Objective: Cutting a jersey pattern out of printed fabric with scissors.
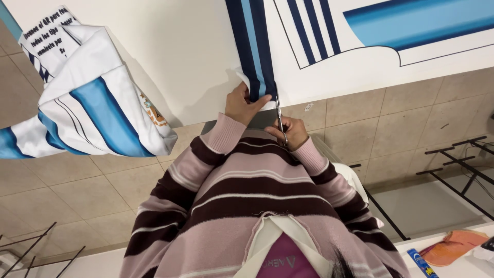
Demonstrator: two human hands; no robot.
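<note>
1. A white cutting table (195, 56) fills the top of the head view, its near edge running across the middle of the picture.
2. A large white printed fabric sheet (360, 62) lies flat on that table, marked with sky-blue and dark navy stripes; one navy and blue band runs down to the table's near edge, right where both hands meet.
3. A bundle of the same striped fabric (98, 108), white with blue bars and a small crest, hangs bunched over the table edge at the left, well apart from the hands.
4. The person's striped pink and dark brown sweater (247, 201) takes up the lower middle, both sleeves reaching up toward the table edge.
5. A beige tiled floor (411, 118) shows below the table, with black metal frames (458, 164) at the right and lower left.
6. The left hand (243, 105) is closed in a pinch on the sheet's edge, holding the striped band at the table's lip.
7. The right hand (293, 133) is curled shut around the handles of the scissors (280, 121), just beside the left hand.
8. The scissors' blades point up along the right side of the navy band, touching the sheet's edge.
</note>
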